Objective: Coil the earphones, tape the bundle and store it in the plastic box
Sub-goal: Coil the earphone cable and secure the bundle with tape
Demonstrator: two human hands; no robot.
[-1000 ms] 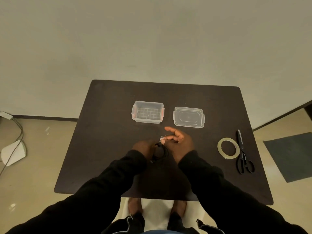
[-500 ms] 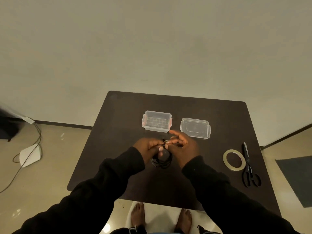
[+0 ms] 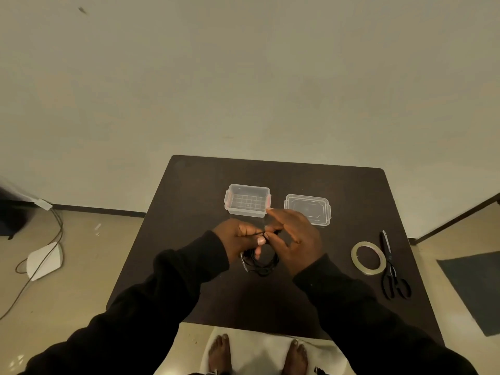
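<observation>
Coiling nearly done: left hand (image 3: 238,239) fingers clamp earphones (image 3: 261,262) bundle just before plastic box (image 3: 247,200); right hand (image 3: 295,236) fingers pinch cable end. Tape roll (image 3: 368,257), scissors (image 3: 392,269) untouched; box empty, lid (image 3: 308,208) off.

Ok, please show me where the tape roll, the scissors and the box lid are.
tape roll (image 3: 355,259): head view, left side of the ring.
scissors (image 3: 391,269): head view, pivot between blades and handles.
box lid (image 3: 307,209): head view, flat centre panel.

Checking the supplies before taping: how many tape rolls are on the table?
1. The tape roll lies flat on the table to the right of the hands, touching the scissors. None other shows.
</observation>
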